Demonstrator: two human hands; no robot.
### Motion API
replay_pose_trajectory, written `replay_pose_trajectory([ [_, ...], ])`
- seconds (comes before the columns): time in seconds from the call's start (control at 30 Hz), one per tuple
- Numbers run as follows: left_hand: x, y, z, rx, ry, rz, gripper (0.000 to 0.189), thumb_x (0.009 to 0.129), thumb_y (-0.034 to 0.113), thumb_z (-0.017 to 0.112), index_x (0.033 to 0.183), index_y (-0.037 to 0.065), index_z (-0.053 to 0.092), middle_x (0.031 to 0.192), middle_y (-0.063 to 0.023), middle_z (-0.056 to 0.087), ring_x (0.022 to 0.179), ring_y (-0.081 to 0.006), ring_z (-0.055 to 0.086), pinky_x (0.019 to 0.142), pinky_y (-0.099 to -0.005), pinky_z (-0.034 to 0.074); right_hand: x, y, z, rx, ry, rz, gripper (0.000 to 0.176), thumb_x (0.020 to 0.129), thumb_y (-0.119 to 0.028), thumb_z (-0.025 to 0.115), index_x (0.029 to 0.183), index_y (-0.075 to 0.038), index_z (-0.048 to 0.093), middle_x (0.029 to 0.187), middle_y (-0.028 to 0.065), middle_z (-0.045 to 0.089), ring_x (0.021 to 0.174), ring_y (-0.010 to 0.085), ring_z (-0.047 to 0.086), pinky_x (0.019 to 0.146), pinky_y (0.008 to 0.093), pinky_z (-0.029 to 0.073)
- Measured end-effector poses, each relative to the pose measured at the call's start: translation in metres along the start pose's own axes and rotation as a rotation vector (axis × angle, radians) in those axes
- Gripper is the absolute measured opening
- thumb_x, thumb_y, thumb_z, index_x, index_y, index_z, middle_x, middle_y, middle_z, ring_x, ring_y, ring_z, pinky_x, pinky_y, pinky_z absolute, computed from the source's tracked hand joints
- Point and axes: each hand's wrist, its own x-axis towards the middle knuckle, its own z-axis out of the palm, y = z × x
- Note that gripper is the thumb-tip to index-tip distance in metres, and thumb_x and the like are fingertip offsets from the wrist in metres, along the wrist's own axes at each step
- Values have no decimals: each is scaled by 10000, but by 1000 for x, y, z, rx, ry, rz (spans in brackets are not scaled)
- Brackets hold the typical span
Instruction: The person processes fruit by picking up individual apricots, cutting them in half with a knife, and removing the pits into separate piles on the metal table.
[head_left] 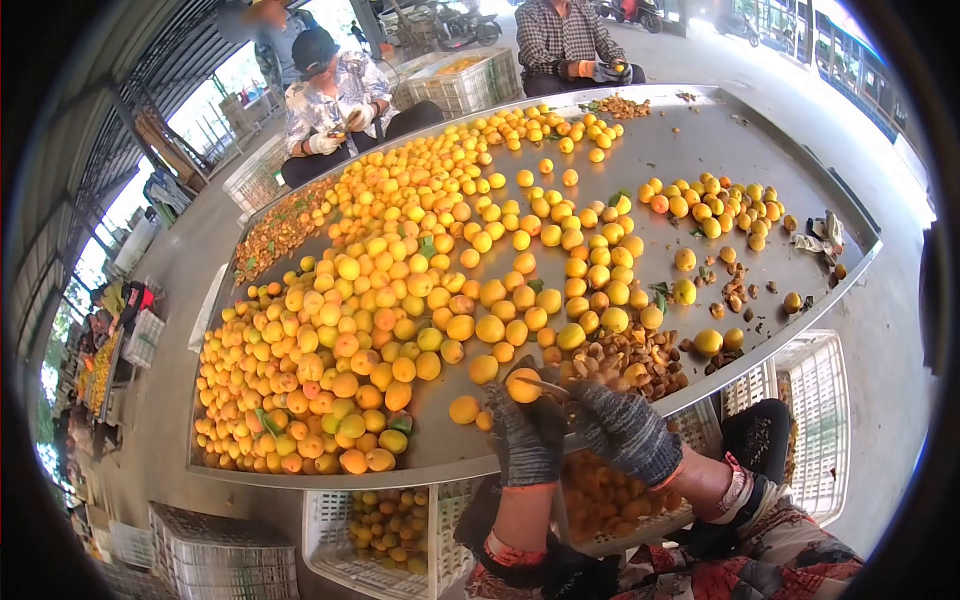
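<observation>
My left hand [527, 440], in a dark grey knit glove, is closed round a yellow-orange apricot [523, 385] at the near edge of the metal table [440, 420]. Close beside it, my right hand [628, 432], gloved the same way, has its fingers pinched on a small thin tool [556, 388] whose tip meets the fruit. A pile of brown pits [640, 362] lies just beyond my right hand. Many whole apricots [330, 330] cover the table's left and middle.
Below the near edge stand white crates, one holding apricots [390, 525], another [815, 420] at the right. Two seated people [335, 105] [568, 45] work across the table, and another person [275, 40] stands behind. Stacked crates [225, 550] stand at lower left.
</observation>
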Motion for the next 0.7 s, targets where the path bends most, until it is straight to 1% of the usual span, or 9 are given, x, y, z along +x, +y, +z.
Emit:
replay_pose_trajectory([
  [0.07, 0, 7, -1, 28, -15, -41, 538, 834, 558, 460, 1088, 87, 515, 912, -40, 547, 768, -177, 510, 664, -278, 442, 9, -7, 1, 8, 7, 60, 339, 789, -58, 595, 1110, 0, 502, 944, 182, 587, 850, 345, 593, 699, 364, 489],
  [0.13, -2, 45, 8, -790, 123, -517, 520, 834, 551, 469, 1072, 91, 516, 936, -38, 544, 809, -171, 511, 676, -280, 445, 14, -6, 3, 54, -45, 160, 327, 809, -89, 570, 1120, -18, 499, 894, 173, 584, 784, 341, 596, 650, 379, 487],
  [0.27, -2, 41, 5, -773, 114, -549, 512, 841, 538, 467, 1081, 89, 514, 958, -37, 546, 855, -173, 510, 693, -282, 447, 7, 13, 21, -111, -59, 90, 325, 822, -112, 547, 1132, -30, 493, 868, 174, 577, 724, 337, 589, 608, 388, 478],
  [0.33, 0, 20, 2, -582, 118, -418, 509, 846, 534, 459, 1087, 89, 513, 974, -43, 548, 844, -176, 522, 699, -278, 452, 4, 17, 27, -114, -66, 54, 325, 823, -132, 544, 1132, -42, 499, 855, 168, 579, 710, 332, 583, 592, 383, 471],
  [0.43, -4, 27, 5, -644, 142, -450, 479, 862, 497, 460, 1081, 74, 514, 964, -49, 552, 837, -170, 525, 709, -277, 454, 7, 11, 27, -126, -99, 164, 325, 814, -133, 557, 1119, -36, 505, 856, 168, 583, 716, 322, 588, 601, 375, 472],
  [0.57, -6, 36, 8, -741, 179, -483, 434, 885, 441, 460, 1071, 53, 516, 950, -58, 558, 826, -160, 531, 726, -274, 457, 5, 14, 31, -128, -83, 165, 310, 802, -118, 572, 1093, -24, 518, 854, 165, 584, 735, 323, 592, 619, 374, 479],
  [0.63, -9, 29, 7, -508, 153, -326, 402, 899, 404, 457, 1057, 39, 516, 935, -55, 556, 827, -151, 525, 725, -268, 455, 0, 23, 34, -87, -16, 93, 314, 780, -72, 586, 1080, -6, 521, 866, 159, 588, 751, 315, 598, 634, 369, 482],
  [0.67, -9, 18, 5, -510, 152, -329, 402, 899, 404, 457, 1057, 39, 516, 935, -55, 556, 827, -151, 525, 725, -268, 455, -2, 30, 34, -90, -17, 95, 314, 780, -72, 586, 1080, -6, 521, 866, 159, 588, 751, 315, 598, 634, 369, 482],
  [0.7, -8, 4, 1, -345, 108, -242, 407, 900, 402, 456, 1062, 33, 513, 927, -56, 553, 812, -147, 523, 715, -266, 453, -5, 38, 35, -30, -13, 47, 326, 769, -49, 591, 1083, 1, 520, 863, 156, 591, 749, 312, 600, 633, 361, 483],
])
